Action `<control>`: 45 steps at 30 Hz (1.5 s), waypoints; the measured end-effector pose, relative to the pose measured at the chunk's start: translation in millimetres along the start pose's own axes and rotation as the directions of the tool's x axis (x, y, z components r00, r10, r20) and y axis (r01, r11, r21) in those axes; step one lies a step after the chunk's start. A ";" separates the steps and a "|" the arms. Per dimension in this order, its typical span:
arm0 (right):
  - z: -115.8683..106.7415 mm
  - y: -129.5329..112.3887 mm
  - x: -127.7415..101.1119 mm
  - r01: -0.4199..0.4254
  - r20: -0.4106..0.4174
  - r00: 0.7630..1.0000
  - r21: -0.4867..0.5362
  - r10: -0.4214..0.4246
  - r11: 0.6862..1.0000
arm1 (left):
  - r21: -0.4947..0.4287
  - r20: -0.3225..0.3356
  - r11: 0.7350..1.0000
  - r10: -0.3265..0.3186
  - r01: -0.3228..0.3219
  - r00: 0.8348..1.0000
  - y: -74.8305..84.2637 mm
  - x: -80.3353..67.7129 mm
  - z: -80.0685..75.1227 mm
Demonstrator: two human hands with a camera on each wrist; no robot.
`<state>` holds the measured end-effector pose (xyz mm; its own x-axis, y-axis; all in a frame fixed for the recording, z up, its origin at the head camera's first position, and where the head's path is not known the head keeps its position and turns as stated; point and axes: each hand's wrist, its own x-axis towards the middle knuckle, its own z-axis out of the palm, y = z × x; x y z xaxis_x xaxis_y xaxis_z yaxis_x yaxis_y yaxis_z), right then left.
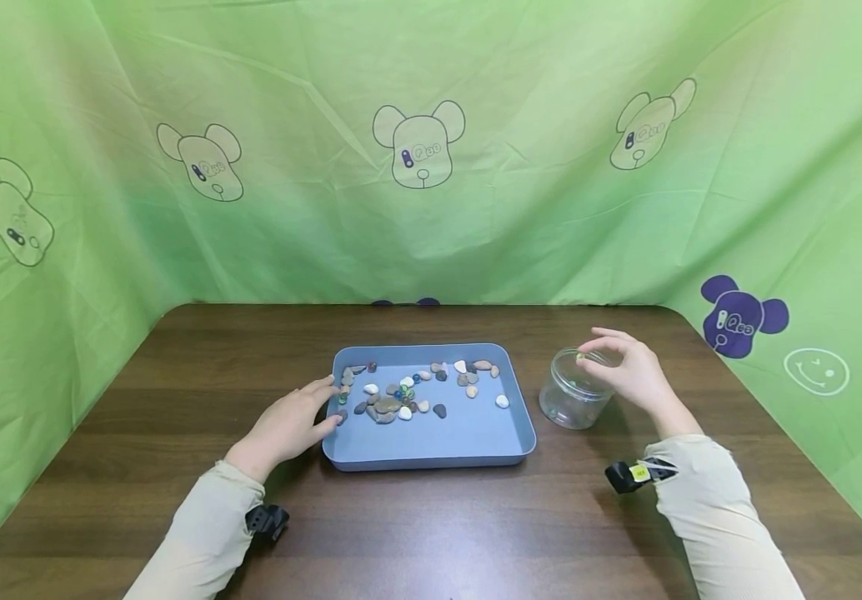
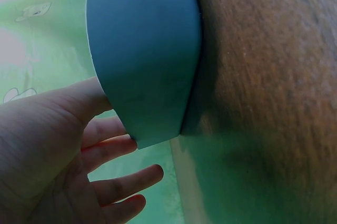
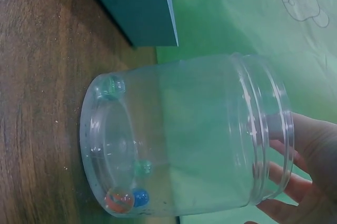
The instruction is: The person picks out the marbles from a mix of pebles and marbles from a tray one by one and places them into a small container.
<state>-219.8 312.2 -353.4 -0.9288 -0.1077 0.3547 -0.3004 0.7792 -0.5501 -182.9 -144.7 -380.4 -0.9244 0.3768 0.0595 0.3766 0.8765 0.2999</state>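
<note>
My right hand (image 1: 635, 379) is over the mouth of a clear round jar (image 1: 570, 410), pinching a small yellow-green marble (image 1: 579, 357) between thumb and forefinger. Inside the jar, the right wrist view shows green marbles (image 3: 110, 87), an orange one (image 3: 120, 201) and a blue one (image 3: 140, 197) at the bottom. My left hand (image 1: 287, 427) lies over the left rim of a blue-grey tray (image 1: 468, 437), fingers spread and loosely bent beside pebbles and a green marble (image 1: 343, 399). In the left wrist view, the tray's outer wall (image 2: 147, 50) hides the thumb's tip.
Grey, brown and white pebbles (image 1: 386, 405) are scattered in the tray, with several glass marbles (image 1: 407, 392) among them. The jar stands just right of the tray on a brown wooden table (image 1: 431, 533). A green printed cloth (image 1: 521, 225) hangs behind and at the sides.
</note>
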 end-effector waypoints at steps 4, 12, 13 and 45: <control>-0.4 0.0 -1.0 -0.006 -0.012 1.000 0.004 0.006 1.000 | -0.002 0.001 1.000 -0.002 0.002 1.000 -0.3 0.0 0.5; 2.4 2.7 -1.2 0.012 -0.066 0.998 0.000 -0.011 1.000 | 0.001 0.004 1.000 -0.005 0.005 1.000 -1.0 -0.2 1.3; 2.7 3.1 -1.0 0.011 -0.072 0.997 -0.002 -0.011 1.000 | 0.000 0.003 1.000 -0.006 0.006 1.000 -1.0 -0.2 1.2; 23.4 -66.4 26.6 0.119 0.043 0.991 0.091 -0.124 0.989 | -0.002 0.000 1.000 -0.004 0.004 1.000 -2.2 0.5 2.1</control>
<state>-229.6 243.1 -325.1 -0.8931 -0.2298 0.3868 -0.4275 0.7012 -0.5706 -184.0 -145.8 -383.0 -0.9259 0.3733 0.0579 0.3726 0.8774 0.3022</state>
